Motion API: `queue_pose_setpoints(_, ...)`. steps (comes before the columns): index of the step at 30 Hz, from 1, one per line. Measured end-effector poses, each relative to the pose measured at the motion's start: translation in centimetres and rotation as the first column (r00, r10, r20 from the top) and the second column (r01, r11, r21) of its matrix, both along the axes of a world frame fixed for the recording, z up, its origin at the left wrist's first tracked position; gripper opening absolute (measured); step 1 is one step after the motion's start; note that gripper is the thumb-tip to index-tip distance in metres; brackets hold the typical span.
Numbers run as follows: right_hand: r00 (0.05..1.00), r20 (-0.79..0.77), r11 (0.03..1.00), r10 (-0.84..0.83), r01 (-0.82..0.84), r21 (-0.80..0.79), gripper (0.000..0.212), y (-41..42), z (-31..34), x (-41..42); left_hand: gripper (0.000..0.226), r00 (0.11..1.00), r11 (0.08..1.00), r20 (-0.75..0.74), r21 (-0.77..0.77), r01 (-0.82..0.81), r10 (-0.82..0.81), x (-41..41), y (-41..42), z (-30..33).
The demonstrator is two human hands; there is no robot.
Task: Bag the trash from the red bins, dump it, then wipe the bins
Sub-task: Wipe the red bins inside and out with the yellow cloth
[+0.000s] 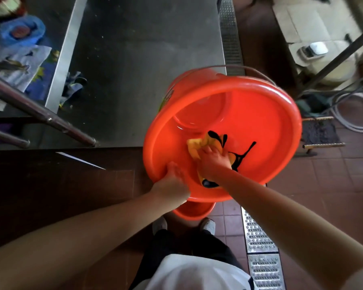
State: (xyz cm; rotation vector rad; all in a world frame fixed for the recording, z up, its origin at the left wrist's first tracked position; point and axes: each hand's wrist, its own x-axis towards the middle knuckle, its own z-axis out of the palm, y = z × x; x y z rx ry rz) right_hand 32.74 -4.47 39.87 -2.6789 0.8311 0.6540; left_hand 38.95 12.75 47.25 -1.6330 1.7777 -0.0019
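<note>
Two hands worked: your left hand (172, 181) gripped the bin (266, 130) rim at 7 o'clock, tilted off the tabletop (145, 49); your right hand (213, 160) clutched the rag (194, 148) inside. You'd best have pressed flat, sweeping outward.

Commercial kitchen: stainless steel worktable (134, 49), tiled floor (323, 185), metal drain grating (260, 248).

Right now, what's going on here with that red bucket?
A person is wiping out a red bin that is tipped toward them over the edge of a steel counter. The left hand grips the bin's near rim to steady it. The right hand presses a yellow cloth with black markings against the inside wall. No trash shows inside. A second red bin sits on the floor below.
</note>
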Motion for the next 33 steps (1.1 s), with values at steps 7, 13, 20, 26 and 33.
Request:
queue_pose_setpoints(7,0.999,0.020,0.998,0.049,-0.048,-0.042,0.056,4.3,4.6,-5.7,0.068,0.989,0.998,-0.136,-0.020,-0.058,0.055,0.1,-0.5,-0.5)
queue_pose_setpoints(13,0.996,0.076,0.996,0.055,-0.049,-0.074,0.055,5.1,5.3,-8.0,0.071,0.981,0.997,-0.186,-0.041,-0.064,0.055,0.5,-0.9,0.6)
queue_pose_setpoints(20,0.998,0.029,0.998,0.059,-0.058,-0.012,0.057,3.8,4.9,-6.0,0.071,0.980,0.998,-0.197,-0.034,-0.049,0.041,0.7,-1.1,1.4)
queue_pose_setpoints(26,0.999,0.021,0.997,0.038,-0.039,0.061,0.055,1.3,2.5,-2.3,0.067,0.987,1.000,-0.161,0.014,-0.014,0.016,1.2,-1.2,1.7)
queue_pose_setpoints(33,1.000,-0.003,0.993,-0.014,0.014,0.117,0.044,-3.3,-1.2,3.5,0.053,0.978,0.998,-0.209,0.053,0.031,-0.020,1.0,-1.8,2.1)
